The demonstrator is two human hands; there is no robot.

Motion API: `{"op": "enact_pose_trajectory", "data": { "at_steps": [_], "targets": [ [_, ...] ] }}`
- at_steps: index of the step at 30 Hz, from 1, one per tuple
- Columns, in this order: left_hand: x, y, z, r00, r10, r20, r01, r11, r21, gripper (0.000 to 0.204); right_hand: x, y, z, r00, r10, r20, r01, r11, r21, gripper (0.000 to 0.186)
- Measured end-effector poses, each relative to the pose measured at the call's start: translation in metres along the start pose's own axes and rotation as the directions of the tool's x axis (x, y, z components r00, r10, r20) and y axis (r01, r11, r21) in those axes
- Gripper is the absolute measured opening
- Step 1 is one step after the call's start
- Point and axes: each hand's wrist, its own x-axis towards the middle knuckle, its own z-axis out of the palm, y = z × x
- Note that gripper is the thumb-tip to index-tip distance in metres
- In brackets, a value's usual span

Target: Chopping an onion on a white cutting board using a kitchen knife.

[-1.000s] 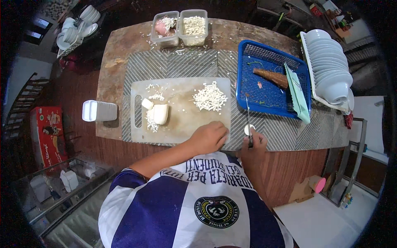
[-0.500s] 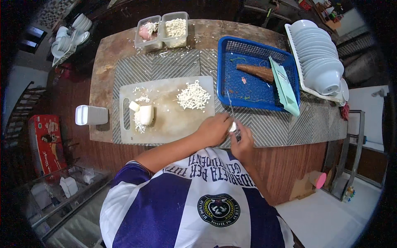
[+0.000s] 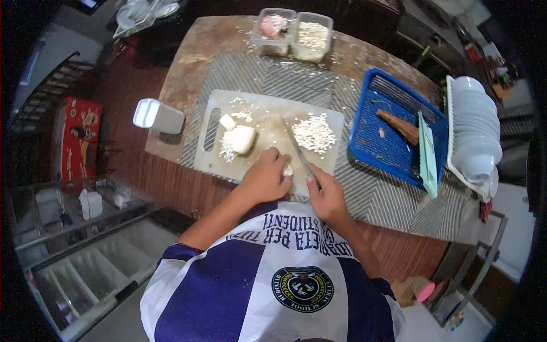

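In my right hand (image 3: 326, 196) is a knife (image 3: 296, 146), its blade pointing up and left over the cutting board (image 3: 268, 105). My left hand (image 3: 266, 178) is closed round a small white vegetable piece (image 3: 288, 170) at the board's near edge; its underside is hidden. Diced white vegetable (image 3: 314, 133) is heaped on the board right of the blade. Farther left stand a thick white vegetable chunk (image 3: 243, 139) and a smaller cut block (image 3: 227, 122), with fine white bits scattered round them.
Two clear containers (image 3: 312, 37) with white pieces stand at the far edge. To the right, a blue basket (image 3: 364, 108) holds a brown tapering root-like thing (image 3: 399, 126) and a pale green flat object (image 3: 427, 157). Beyond is a rack of white bowls (image 3: 476, 125). A white container (image 3: 159, 117) stands left.
The view has turned, shifting the table rightward. My hands have moved from the board's right corner onto its near edge and separated; the knife now lies over the board, the white piece in my left hand.
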Motion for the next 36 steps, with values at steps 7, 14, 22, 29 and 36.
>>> {"op": "enact_pose_trajectory", "data": {
  "at_steps": [7,14,22,29,36],
  "targets": [
    [0.013,-0.024,-0.004,0.998,0.064,-0.031,-0.067,0.989,-0.13,0.059,0.018,-0.002,0.021,0.99,0.091,0.107,-0.09,0.996,-0.016,0.044],
    [0.012,-0.037,0.014,0.975,-0.018,-0.223,-0.053,0.949,-0.309,0.039,0.025,-0.005,0.04,0.978,0.17,0.12,-0.163,0.984,-0.068,0.044],
    [0.014,-0.051,0.018,0.94,0.11,-0.324,-0.202,0.943,-0.265,0.038,0.035,-0.006,0.047,0.987,0.07,0.147,-0.061,0.996,-0.069,0.048],
    [0.019,-0.049,0.017,0.966,0.065,-0.25,-0.143,0.94,-0.308,0.035,0.036,-0.022,0.039,0.927,0.313,0.209,-0.269,0.94,-0.211,0.059],
    [0.017,-0.058,0.026,0.933,0.121,-0.339,-0.232,0.922,-0.31,0.037,0.016,-0.03,0.031,0.942,0.249,0.226,-0.196,0.952,-0.234,0.071]
  ]
}}
